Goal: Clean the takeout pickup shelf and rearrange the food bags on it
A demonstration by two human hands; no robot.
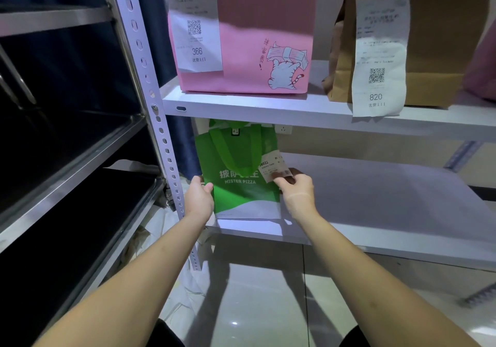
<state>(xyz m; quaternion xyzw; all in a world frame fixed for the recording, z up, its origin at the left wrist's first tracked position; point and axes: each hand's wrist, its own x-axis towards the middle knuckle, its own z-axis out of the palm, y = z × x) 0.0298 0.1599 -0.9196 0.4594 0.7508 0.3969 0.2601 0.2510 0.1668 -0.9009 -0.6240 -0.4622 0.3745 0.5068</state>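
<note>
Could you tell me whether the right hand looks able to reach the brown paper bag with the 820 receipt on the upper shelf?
Probably yes, once freed: the right hand pinches the receipt on the green fabric pizza bag one shelf below. The brown paper bag stands at the open front edge of the white upper shelf, nothing before it.

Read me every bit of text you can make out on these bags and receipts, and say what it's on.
"MISTER PIZZA": green bag
"366": receipt on pink bag
"820": receipt on brown paper bag
"8022", start cut off: slip pinched by right hand
Remaining fine print, QR codes: too blurred.
</note>
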